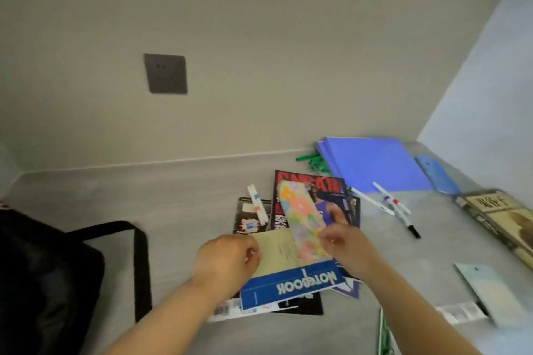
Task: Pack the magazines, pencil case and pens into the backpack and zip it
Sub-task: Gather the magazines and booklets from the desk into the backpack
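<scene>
Right hand (343,239) is pinching the floral pencil case (297,210) by its near end, its long axis running away from the fingers. Left hand (227,256) is curling on the notebook (288,285) edge. Backpack (43,268) is lying left of the fingers, nearer the left hand.

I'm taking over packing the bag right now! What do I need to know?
Left hand: pinches the edge of the notebook.
Right hand: holds the flowery pencil case above the magazines.
Backpack: at the left; its zip is not visible.
White pens lie on a magazine; more pens lie further right.
Done: nothing visibly packed.
Left: put the magazines, pencil case and pens in, then zip.
</scene>
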Motion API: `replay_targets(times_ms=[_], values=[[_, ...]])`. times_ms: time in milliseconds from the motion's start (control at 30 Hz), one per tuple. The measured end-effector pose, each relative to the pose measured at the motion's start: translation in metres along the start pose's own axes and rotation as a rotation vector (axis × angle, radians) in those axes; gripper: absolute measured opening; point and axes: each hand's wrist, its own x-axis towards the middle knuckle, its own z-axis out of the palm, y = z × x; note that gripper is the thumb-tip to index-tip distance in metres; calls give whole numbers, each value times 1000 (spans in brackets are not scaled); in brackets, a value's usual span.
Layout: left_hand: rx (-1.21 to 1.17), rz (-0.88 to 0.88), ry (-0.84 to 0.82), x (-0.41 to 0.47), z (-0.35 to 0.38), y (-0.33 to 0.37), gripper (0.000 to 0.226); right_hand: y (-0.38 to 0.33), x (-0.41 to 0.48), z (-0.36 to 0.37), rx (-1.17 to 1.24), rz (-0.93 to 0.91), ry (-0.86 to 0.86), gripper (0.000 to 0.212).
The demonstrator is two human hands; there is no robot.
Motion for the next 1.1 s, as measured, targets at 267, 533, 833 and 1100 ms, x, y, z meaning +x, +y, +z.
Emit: replay_targets(times_ms=[267,533,833,1100], values=[[-64,-109,-182,52,71,59,55,100,2,-33,305,423,71,28],[-249,-510,-137,85,103,90,69,138,55,-34,785,598,-85,11],[-576,-538,-3,77,110,97,57,142,89,-26,899,642,-145,16],[-618,-619,0,82,108,92,58,131,111,-16,904,568,-235,15]])
